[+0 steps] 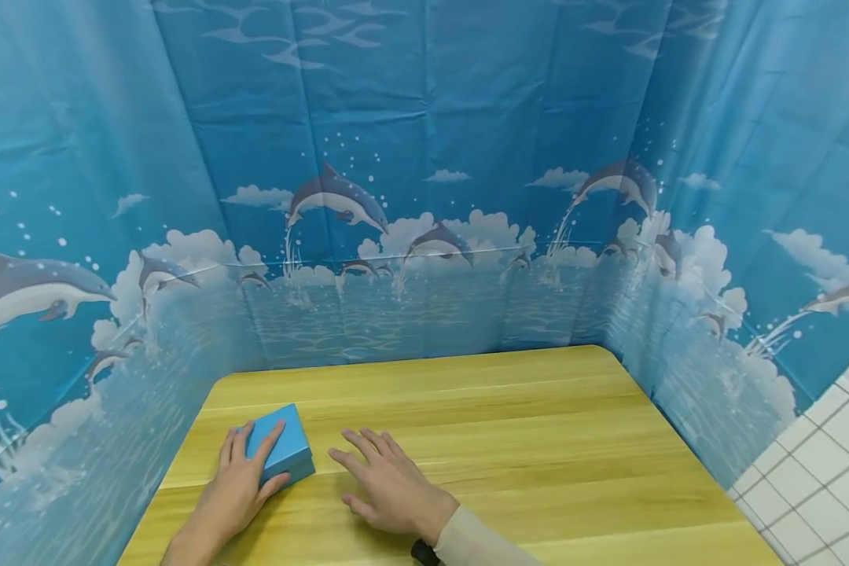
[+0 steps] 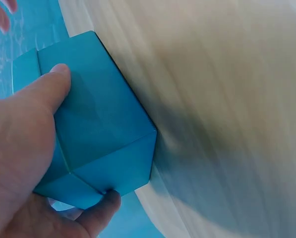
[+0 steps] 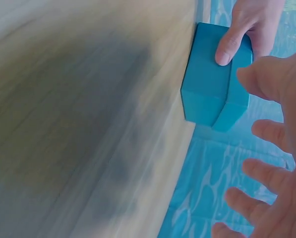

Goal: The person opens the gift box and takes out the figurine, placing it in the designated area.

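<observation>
The right hand (image 1: 389, 487) lies open-fingered on the yellow wooden counter (image 1: 538, 440); left of it, the left hand (image 1: 237, 491) grips the small blue cardboard box (image 1: 283, 448).

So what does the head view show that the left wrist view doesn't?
Only the head view shows the whole table, the dolphin curtain, the white tiles and the right hand lying flat beside the box. Only the left wrist view shows the thumb pressed on the box's face and its folded seams up close. Both show the left hand gripping the blue box on the wood.
</observation>
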The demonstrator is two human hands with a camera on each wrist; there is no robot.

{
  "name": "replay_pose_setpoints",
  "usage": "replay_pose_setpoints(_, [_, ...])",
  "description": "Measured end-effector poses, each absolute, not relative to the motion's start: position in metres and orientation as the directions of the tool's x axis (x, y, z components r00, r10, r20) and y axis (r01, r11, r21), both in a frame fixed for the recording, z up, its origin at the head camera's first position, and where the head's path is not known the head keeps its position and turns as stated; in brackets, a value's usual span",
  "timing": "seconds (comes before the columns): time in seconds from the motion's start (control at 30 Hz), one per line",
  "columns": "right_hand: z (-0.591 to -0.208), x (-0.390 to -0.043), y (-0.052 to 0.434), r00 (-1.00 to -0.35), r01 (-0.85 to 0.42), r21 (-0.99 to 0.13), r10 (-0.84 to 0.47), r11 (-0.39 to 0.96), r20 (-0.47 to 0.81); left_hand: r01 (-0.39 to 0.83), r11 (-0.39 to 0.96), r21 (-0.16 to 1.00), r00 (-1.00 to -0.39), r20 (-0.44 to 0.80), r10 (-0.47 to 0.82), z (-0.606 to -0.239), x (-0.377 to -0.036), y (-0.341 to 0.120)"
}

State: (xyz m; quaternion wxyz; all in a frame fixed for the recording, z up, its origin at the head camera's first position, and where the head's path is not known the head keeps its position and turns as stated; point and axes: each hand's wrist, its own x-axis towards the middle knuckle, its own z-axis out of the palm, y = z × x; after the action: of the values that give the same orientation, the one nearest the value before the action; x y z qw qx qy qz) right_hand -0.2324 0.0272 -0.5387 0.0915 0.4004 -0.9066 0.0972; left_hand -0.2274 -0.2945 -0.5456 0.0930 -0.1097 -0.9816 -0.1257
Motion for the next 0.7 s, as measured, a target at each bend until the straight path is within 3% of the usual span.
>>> replay_pose_setpoints(0.5, [-0.536, -0.233, 0.022, -0.633, -0.771, -0.109, -0.736, 0.628, 0.241, 0.351, 0.911, 0.216, -0.917, 0.278, 0.287, -0.549, -0.208, -0.253])
replay_pose_setpoints(0.7, [-0.535, -0.235, 0.024, -0.644, -0.764, -0.176, -0.724, 0.620, 0.245, 0.376, 0.901, 0.217, -0.919, 0.215, 0.332, -0.548, -0.203, -0.232])
